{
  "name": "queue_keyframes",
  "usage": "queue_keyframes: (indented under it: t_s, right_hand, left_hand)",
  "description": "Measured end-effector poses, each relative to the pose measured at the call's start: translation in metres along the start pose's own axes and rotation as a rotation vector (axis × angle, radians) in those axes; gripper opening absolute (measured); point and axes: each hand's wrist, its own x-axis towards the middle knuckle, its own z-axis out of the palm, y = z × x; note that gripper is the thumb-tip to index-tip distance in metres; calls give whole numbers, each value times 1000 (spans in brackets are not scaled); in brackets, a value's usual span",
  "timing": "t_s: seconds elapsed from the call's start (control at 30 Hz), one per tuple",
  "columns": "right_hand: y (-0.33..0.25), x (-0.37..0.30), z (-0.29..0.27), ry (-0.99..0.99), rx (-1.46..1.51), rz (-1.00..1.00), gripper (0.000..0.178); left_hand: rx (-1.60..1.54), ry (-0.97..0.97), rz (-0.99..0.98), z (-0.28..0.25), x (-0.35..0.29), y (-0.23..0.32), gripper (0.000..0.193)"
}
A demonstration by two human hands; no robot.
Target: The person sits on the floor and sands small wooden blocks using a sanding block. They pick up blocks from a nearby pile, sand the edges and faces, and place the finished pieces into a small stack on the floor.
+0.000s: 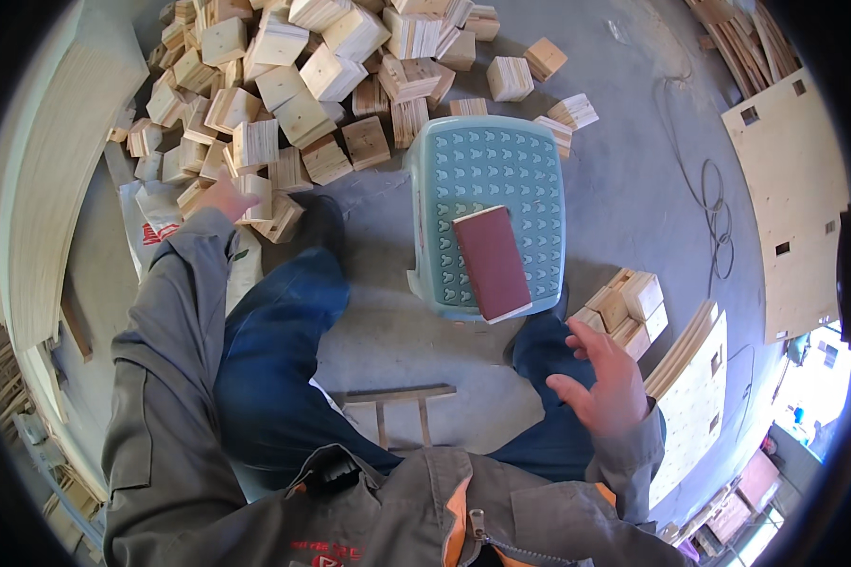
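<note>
Right hand [607,383] open above knee, left hand [225,198] on wood block [255,194]

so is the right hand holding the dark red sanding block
No, the right hand hangs open and empty, while the dark red sanding block lies on the pale green plastic stool.

Pale, raw-sawn wooden blocks [293,104] lie heaped on a matt grey concrete floor [633,189], their cut faces unfinished and layered at the edges like plywood. A pale green plastic stool [529,170], smooth with an embossed seat pattern, carries a dark red sanding block [492,263] with a rough, matt abrasive face. Grey work-jacket cloth covers the sleeve [165,312]; blue denim covers the knee [274,350]. Light plywood panels [785,189] look bare and unvarnished.
</note>
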Motion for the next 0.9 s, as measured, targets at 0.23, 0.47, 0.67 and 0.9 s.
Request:
queue_keyframes:
  t_s: [0.23,0.47,0.67,0.9]
  right_hand:
    - [-4,-2,-4,-12,0,49,77]
    - [0,-20,-5,57,-1,-26,75]
    - [7,-24,5,94,35,-119,75]
    - [3,-18,8,129,-51,-111,75]
  left_hand:
    - [-24,69,48,9,13,-11,122]
    - [8,130,44,-38,-15,6,119]
    - [-96,176,158,-81,-78,55,114]
    - [-278,263,496,-112,-155,134,102]
